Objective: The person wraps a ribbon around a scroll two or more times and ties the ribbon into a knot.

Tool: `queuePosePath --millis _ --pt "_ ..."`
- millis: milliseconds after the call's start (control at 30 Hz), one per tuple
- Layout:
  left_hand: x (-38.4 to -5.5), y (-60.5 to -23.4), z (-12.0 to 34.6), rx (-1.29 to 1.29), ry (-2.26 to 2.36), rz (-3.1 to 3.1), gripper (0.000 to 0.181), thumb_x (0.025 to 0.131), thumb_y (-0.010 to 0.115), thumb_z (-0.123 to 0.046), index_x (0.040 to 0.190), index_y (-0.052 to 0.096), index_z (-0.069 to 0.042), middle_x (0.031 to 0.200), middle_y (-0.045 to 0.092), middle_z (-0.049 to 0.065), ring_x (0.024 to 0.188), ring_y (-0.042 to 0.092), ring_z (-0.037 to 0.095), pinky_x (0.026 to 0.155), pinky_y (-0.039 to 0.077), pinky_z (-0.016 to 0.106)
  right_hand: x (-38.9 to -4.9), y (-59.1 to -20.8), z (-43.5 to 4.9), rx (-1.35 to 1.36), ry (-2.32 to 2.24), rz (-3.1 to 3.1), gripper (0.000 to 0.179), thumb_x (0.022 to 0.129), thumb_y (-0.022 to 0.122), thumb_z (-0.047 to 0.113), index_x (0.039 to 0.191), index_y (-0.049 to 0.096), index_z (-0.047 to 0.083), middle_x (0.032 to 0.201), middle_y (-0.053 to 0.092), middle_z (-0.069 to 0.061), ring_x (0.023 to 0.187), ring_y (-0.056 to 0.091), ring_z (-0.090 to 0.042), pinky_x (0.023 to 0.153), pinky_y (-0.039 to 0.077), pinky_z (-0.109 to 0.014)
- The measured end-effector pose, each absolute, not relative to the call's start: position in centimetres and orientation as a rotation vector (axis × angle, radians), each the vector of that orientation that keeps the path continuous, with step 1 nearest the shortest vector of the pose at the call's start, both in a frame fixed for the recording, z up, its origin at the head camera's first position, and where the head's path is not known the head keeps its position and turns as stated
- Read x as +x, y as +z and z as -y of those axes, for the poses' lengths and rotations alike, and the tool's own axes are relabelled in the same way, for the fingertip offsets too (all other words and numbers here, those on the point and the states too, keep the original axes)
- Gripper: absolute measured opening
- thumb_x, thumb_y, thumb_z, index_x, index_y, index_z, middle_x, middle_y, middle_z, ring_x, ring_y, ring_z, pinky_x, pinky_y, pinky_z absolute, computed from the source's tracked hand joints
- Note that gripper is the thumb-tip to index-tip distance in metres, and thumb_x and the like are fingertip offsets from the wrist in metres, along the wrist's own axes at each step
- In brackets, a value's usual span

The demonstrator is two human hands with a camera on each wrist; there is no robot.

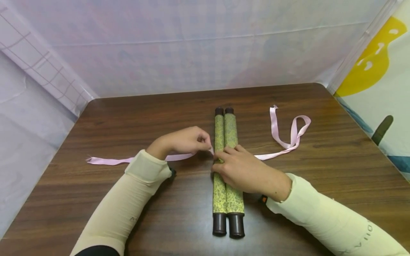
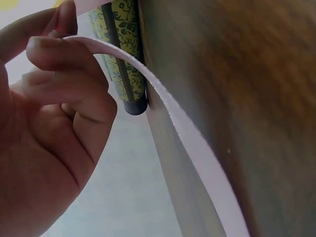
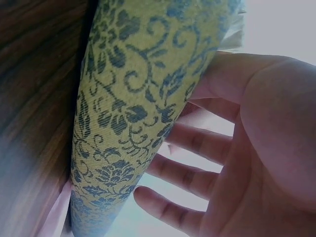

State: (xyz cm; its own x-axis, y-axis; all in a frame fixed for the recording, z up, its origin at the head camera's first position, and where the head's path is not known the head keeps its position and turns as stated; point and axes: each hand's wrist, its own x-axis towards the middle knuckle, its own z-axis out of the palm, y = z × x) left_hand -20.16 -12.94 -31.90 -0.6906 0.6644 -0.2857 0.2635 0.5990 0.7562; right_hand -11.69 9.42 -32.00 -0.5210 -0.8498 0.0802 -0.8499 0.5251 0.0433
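Observation:
A handscroll, wound into two parallel rolls of yellow-green patterned cloth with dark end knobs, lies lengthwise on the table. A pink ribbon runs crosswise, stretching out on both sides of the scroll. Just left of the rolls, my left hand pinches the ribbon between thumb and fingertips; in the left wrist view the ribbon hangs down from those fingers. My right hand lies across both rolls, thumb and fingers bent over the left roll and holding it. In the right wrist view a patterned roll hides the fingertips partly.
The brown wooden table ends at a pale curtain behind and a printed cloth at the right. The ribbon's right part lies in a loose loop on the table beyond my right hand.

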Motion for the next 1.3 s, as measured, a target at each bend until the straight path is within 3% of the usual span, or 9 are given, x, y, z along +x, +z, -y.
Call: queuePosePath --millis 133,367,600,1033,1300 --pt "-20.2 -31.9 13.1 0.69 1.062 -2.229 0.019 0.101 0.057 -0.017 0.096 0.07 -0.005 0.061 0.051 0.0 0.047 0.042 0.01 0.052 0.04 0.024 -11.7 -32.1 -9.4 1.494 -0.002 2.651 0.023 0.092 0.067 0.023 0.114 0.073 0.024 0.123 0.065 -0.002 0.11 0.06 -0.025 0.089 0.05 -0.044" --pt "-20.3 -31.8 12.9 0.628 1.184 -2.203 0.023 0.101 0.058 -0.017 0.099 0.07 0.002 0.054 0.05 0.001 0.048 0.045 0.012 0.049 0.039 0.023 -11.7 -32.0 -9.4 1.488 0.001 2.654 0.023 0.093 0.066 0.022 0.114 0.073 0.024 0.125 0.065 -0.002 0.112 0.061 -0.025 0.091 0.05 -0.046" --pt "-20.4 -31.5 12.8 0.54 1.266 -2.226 0.027 0.103 0.056 -0.022 0.102 0.067 0.004 0.063 0.053 0.0 0.056 0.049 0.012 0.054 0.041 0.025 -11.5 -32.1 -9.3 1.494 0.004 2.643 0.022 0.093 0.065 0.021 0.113 0.074 0.024 0.124 0.066 -0.003 0.111 0.061 -0.025 0.09 0.05 -0.045" --pt "-20.4 -31.7 12.1 0.508 1.657 -2.033 0.029 0.103 0.055 -0.015 0.107 0.061 0.013 0.06 0.05 -0.001 0.054 0.042 0.01 0.053 0.035 0.026 -11.4 -32.1 -9.2 1.479 -0.011 2.639 0.022 0.093 0.065 0.021 0.112 0.074 0.026 0.125 0.066 -0.004 0.112 0.061 -0.026 0.089 0.05 -0.046" --pt "-20.2 -31.6 12.0 0.489 1.742 -1.997 0.026 0.102 0.057 -0.016 0.11 0.065 0.008 0.063 0.055 0.0 0.057 0.046 0.01 0.054 0.037 0.023 -11.4 -32.0 -9.3 1.476 -0.011 2.654 0.023 0.094 0.064 0.021 0.114 0.074 0.026 0.126 0.066 -0.004 0.115 0.061 -0.027 0.093 0.05 -0.048"
